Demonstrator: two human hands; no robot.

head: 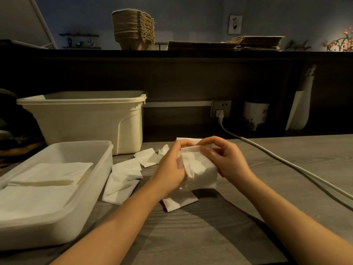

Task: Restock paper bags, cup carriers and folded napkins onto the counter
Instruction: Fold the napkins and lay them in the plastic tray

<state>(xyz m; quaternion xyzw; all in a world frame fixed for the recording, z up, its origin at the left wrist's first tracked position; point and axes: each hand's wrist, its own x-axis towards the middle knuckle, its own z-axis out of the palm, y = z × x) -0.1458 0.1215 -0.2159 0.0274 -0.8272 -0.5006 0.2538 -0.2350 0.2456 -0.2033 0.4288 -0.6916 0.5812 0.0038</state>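
Holds one napkin (202, 169) just above the table (210, 236), pinched between left hand (172, 169) and right hand (227, 159), fingers of both curled and clamped on its top edge. Shows about five loose napkins (127, 168) scattered beside it, two napkin stacks (51, 173) in the tray (104, 165), one bin (86, 119) behind. Up on the counter (172, 53): one cup carrier stack (133, 29), two paper bag piles (257, 43).

Dim room: blue-grey wall (191, 20), dark counter panel (191, 77), grey wood-grain table (191, 236).
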